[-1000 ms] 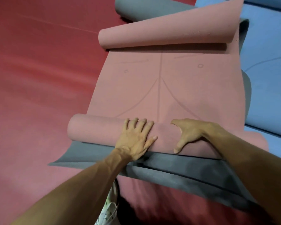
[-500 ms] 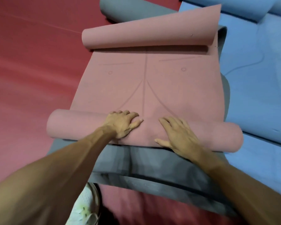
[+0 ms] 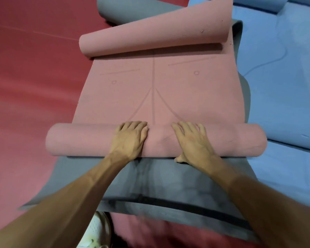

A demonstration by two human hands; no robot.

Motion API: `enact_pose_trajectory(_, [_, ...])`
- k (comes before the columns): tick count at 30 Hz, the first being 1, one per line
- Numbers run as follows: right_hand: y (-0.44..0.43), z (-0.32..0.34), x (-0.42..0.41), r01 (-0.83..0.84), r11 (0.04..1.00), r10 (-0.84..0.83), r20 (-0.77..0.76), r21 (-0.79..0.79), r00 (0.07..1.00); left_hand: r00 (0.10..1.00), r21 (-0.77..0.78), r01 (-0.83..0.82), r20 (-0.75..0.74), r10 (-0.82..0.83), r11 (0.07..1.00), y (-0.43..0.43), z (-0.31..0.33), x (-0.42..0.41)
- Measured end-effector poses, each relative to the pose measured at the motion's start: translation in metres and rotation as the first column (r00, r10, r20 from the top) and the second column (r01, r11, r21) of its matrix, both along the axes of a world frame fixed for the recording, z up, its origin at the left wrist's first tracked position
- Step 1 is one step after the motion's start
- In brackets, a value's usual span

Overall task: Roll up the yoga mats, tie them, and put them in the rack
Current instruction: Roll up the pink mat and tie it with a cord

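Note:
A pink yoga mat (image 3: 159, 97) lies lengthwise ahead of me, its near end wound into a thick roll (image 3: 82, 140) and its far end curled back toward me (image 3: 150, 38). My left hand (image 3: 129, 138) presses palm down on the middle of the near roll, fingers curled over its top. My right hand (image 3: 191, 140) lies flat on the roll beside it, fingers spread, thumb tucked under the near side. Under the pink mat is a grey mat (image 3: 159, 185), spread flat toward me with a dark fold line.
A blue mat (image 3: 284, 86) covers the floor on the right. The red floor (image 3: 30, 86) stretches on the left. The grey mat's far end (image 3: 125, 9) curls up behind the pink one. A white shoe (image 3: 97, 235) shows at the bottom edge.
Both hands have shifted on the roll and pushed it away from me; the roll is thicker and less flat pink mat shows. The view has swung so the mat sits more central.

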State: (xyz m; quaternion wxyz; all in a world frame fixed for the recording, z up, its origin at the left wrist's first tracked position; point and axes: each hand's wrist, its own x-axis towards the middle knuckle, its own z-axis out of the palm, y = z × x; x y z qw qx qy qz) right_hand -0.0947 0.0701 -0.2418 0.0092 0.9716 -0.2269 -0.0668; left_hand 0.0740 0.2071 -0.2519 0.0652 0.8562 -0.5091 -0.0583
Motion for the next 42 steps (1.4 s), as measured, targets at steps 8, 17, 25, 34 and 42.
enact_pose_trajectory(8, [-0.027, 0.032, 0.033, 0.036, 0.980, 0.003, -0.197, 0.197, 0.980, 0.997, 0.063, 0.073, -0.009, -0.072, 0.995, 0.033, 0.011, -0.014])
enact_pose_trajectory(17, [-0.027, 0.045, 0.025, 0.177, 0.809, 0.081, -0.406, 0.560, 0.910, 0.993, 0.201, 0.106, -0.078, -0.092, 0.974, 0.052, 0.025, -0.031])
enact_pose_trajectory(25, [-0.025, 0.032, 0.010, 0.243, 0.741, 0.043, -0.405, 0.626, 0.913, 0.992, 0.204, 0.104, -0.096, -0.086, 0.973, 0.049, 0.005, -0.036])
enact_pose_trajectory(34, [-0.006, 0.027, -0.019, 0.047, 0.923, 0.016, -0.159, 0.383, 0.987, 0.991, 0.234, 0.117, -0.096, -0.096, 0.965, 0.030, 0.007, -0.023])
enact_pose_trajectory(42, [0.029, -0.003, -0.036, -0.013, 1.000, 0.014, 0.115, -0.013, 0.993, 0.981, 0.286, 0.168, -0.146, -0.130, 0.943, -0.006, 0.015, 0.006])
